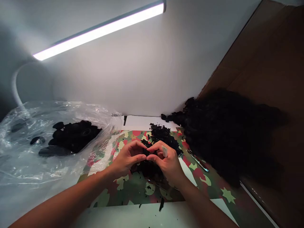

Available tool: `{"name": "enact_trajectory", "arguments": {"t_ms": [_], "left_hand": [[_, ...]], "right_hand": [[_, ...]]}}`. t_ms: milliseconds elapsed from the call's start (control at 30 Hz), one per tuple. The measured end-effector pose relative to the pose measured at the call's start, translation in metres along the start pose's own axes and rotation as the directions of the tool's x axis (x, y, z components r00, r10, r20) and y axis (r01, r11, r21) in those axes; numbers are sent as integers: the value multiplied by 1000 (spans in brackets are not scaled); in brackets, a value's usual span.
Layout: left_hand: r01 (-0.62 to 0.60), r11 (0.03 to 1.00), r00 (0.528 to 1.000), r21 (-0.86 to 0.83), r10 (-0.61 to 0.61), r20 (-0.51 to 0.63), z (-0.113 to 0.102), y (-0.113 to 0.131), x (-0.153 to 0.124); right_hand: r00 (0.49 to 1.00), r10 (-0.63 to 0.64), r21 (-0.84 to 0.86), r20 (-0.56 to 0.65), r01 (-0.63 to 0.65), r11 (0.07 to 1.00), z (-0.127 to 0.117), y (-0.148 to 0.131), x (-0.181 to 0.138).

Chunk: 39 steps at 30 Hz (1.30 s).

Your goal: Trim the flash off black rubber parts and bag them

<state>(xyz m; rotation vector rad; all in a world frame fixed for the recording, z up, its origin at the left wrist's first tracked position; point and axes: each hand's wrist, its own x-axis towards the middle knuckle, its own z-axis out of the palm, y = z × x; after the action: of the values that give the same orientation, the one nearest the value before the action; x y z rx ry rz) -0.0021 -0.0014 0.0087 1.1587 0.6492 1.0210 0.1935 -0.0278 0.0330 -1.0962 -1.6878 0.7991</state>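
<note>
My left hand [128, 156] and my right hand [166, 160] meet over the middle of a camouflage-patterned mat [209, 182]. Both pinch a small black piece [146, 151] between thumb and fingertips. My right hand also holds a small pale tool [164, 151] that sticks up between its fingers. Under the hands lies a heap of black scraps [148, 169], and more black scraps [162, 134] are piled just beyond them.
A clear plastic bag [28, 158] holding black round parts [71, 137] lies at the left. A big pile of black parts [228, 133] fills the right, against a brown cardboard wall [273, 57]. Metal tweezers [198, 161] lie on the mat. A lit lamp bar [99, 30] hangs above.
</note>
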Motion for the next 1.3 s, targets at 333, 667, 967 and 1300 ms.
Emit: {"name": "enact_trajectory", "arguments": {"t_ms": [333, 667, 967, 1300], "left_hand": [[-40, 992, 998, 122, 34, 49, 5, -1, -4], [-99, 899, 987, 427, 144, -75, 7, 4, -10], [-137, 904, 973, 405, 199, -115, 12, 8, -13], [-133, 953, 990, 271, 141, -9, 10, 8, -8]], "right_hand": [[998, -50, -33, -31, 49, 998, 4, 4, -1], [960, -280, -181, 18, 279, 943, 5, -6, -1], [969, -247, -274, -12, 235, 933, 8, -9, -4], [939, -3, -318, -344, -114, 941, -7, 19, 15]]}}
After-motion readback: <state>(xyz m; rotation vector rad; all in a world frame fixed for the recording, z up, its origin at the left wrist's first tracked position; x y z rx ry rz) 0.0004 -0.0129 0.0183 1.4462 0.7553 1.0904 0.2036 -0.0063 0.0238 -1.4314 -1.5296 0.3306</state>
